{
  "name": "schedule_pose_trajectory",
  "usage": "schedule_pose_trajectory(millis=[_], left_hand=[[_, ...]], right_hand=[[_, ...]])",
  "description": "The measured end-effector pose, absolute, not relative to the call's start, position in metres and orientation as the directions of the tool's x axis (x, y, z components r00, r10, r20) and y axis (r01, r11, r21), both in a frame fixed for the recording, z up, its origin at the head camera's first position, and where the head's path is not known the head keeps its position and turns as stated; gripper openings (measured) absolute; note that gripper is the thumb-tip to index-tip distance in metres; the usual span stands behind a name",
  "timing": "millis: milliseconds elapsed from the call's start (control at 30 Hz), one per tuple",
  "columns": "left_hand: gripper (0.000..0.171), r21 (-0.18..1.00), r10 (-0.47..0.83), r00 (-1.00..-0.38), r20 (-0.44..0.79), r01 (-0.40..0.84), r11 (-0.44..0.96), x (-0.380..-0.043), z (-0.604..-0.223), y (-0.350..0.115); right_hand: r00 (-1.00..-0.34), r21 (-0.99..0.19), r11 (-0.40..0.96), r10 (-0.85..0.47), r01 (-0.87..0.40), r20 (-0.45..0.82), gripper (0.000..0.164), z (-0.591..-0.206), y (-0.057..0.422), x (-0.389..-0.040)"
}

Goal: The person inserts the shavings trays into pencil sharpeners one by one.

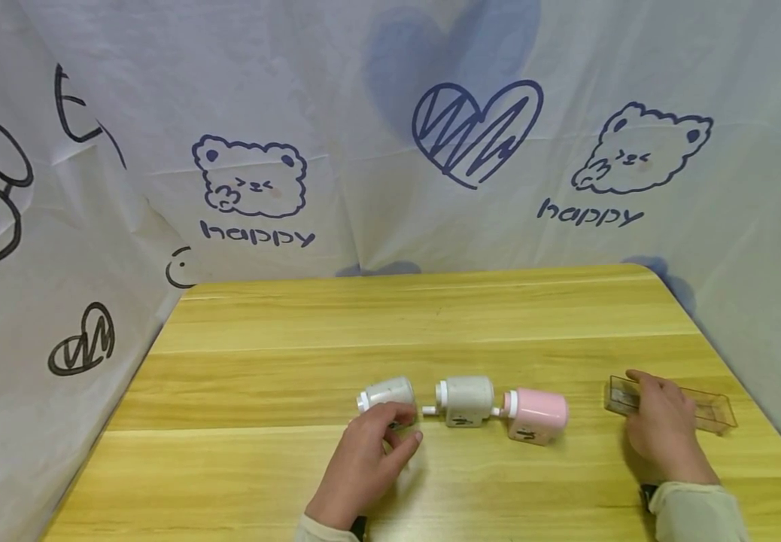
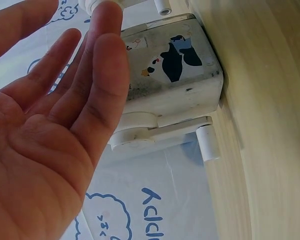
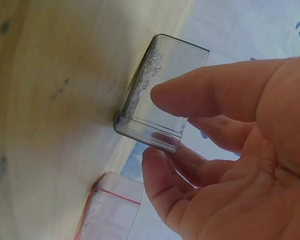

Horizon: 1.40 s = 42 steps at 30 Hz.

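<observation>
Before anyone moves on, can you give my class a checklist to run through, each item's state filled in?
1. Right hand curled round the smoky tray: ok.
2. Firm grip on it: cannot tell.
3. Smoky tray empty: not ok, pale bits lie inside.
4. Red-edged tray on the table: ok.
5. Left hand clear of the leftmost container: cannot tell; the hand overlaps it in the head view.
6. Pink container on the table: ok.
</observation>
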<state>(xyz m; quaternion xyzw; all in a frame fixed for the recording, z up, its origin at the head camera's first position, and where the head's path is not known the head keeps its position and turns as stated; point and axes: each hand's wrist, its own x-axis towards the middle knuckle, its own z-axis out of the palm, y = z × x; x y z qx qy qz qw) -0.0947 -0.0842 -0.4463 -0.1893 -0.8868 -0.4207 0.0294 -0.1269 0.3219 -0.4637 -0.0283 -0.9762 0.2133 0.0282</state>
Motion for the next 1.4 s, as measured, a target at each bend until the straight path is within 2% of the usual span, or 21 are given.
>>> schedule_pose_trajectory(millis=[767, 1067, 1400], left_hand=[[0.024, 0.73, 0.323, -0.925, 0.202, 0.362, 0.579, -0.094, -0.447, -0.084], [0.023, 0.721, 0.327, -0.92, 0.216, 0.376, 0.581, -0.093, -0.447, -0.083], [0.023, 0.715, 0.324, -0.919, 0.227, 0.383, 0.585, -0.092, -0.446, -0.083]], right_hand=[[-0.996, -0.472, 0.88, 0.083, 0.052, 0.044, 0.056, -0.461, 0.321, -0.127], [-0.98, -0.52, 0.853, 0.069, -0.039, 0.186, 0.059, -0.461, 0.316, -0.129], [-0.945, -0.612, 0.784, 0.113, -0.104, 0.306, 0.055, -0.454, 0.302, -0.125]])
